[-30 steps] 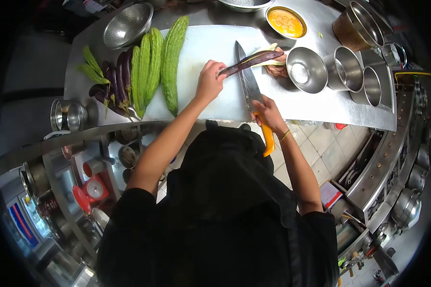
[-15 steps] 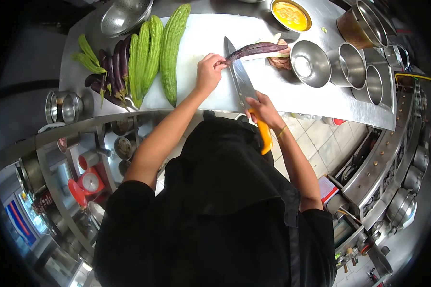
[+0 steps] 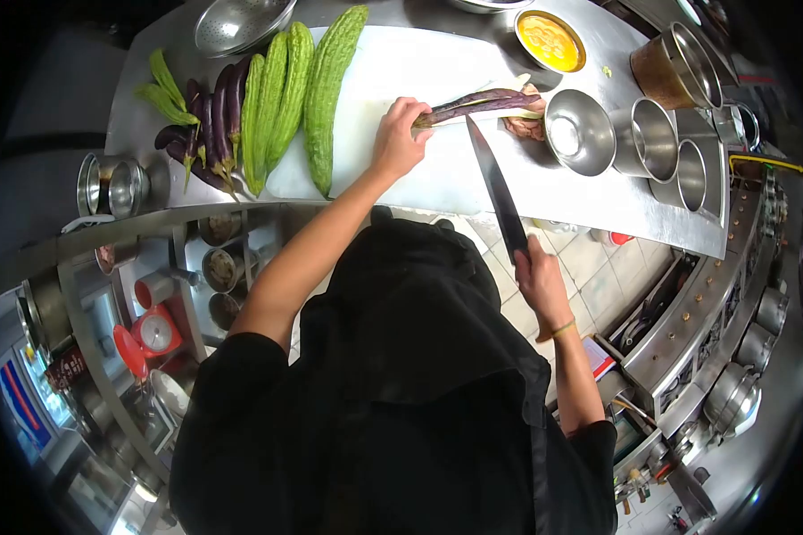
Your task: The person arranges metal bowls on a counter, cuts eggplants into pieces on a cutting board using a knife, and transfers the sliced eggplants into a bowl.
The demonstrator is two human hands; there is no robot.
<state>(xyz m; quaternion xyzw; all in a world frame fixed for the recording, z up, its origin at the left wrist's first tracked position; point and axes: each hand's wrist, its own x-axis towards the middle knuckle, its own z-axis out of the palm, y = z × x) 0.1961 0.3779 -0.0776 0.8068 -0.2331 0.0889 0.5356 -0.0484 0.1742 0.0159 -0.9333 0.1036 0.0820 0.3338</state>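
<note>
With 12 o'clock straight ahead of the person, the eggplant [image 3: 484, 107] lies over the right part of the white cutting board [image 3: 393, 71], reaching out from the left hand [image 3: 400, 138] toward 2 to 3 o'clock. Its long axis runs roughly from 8 to 2 o'clock, and it looks slit lengthwise, pale flesh showing along the purple skin. The left hand is by far the nearer one: it grasps the 8 o'clock end, fingers curled over it and thumb side turned toward the eggplant. The far end lies by some brownish pieces [image 3: 525, 127], just short of the metal bowl [image 3: 600, 134]. From the right hand [image 3: 542, 281], well apart, the eggplant lies between 11 and 12 o'clock, and the knife [image 3: 500, 196] points that way, crossing the board's near edge. Its tip is just beside the eggplant's middle; whether they touch, I cannot tell. The right hand is closed round the handle, which its fingers hide. The left forearm [image 3: 321, 241] reaches up toward 1 o'clock, the right forearm [image 3: 577, 374] toward 11 to 12. A big green gourd [image 3: 335, 102] lies at the left hand's 10 o'clock.
</note>
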